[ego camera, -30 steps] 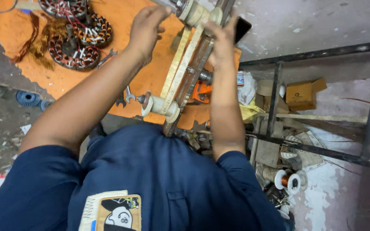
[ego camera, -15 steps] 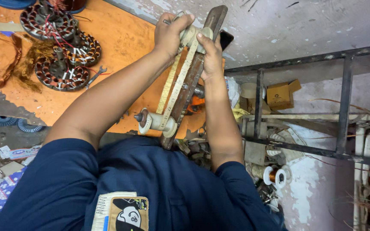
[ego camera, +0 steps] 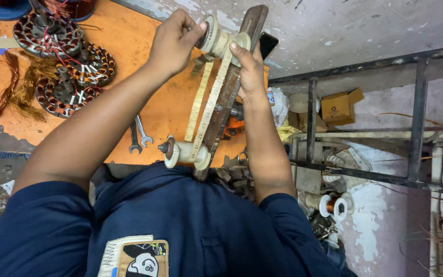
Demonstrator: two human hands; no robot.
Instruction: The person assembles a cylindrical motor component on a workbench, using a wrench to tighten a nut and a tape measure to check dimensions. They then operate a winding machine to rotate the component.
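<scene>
I hold a long wooden bar (ego camera: 232,97) upright in front of my chest. A white spool sits at each end of it, the upper spool (ego camera: 220,40) and the lower spool (ego camera: 186,152). A yellowed measuring tape (ego camera: 207,102) runs as a band between them. My left hand (ego camera: 173,41) pinches the left end of the upper spool. Just below that spool, my right hand (ego camera: 249,72) grips the bar, with the thumb on the tape. My navy shirt (ego camera: 155,225) fills the bottom of the view.
On the orange table (ego camera: 144,66), several copper-wound motor stators (ego camera: 65,64) and loose copper wire (ego camera: 19,87) lie at the left, and two wrenches (ego camera: 138,136) near the edge. At the right stands a black metal rack (ego camera: 416,113) with a cardboard box (ego camera: 338,106) and wire spools (ego camera: 334,205).
The bar and both hands sit lower and nearer the middle of the view than a second ago. My left hand has closed onto the end of the upper spool.
</scene>
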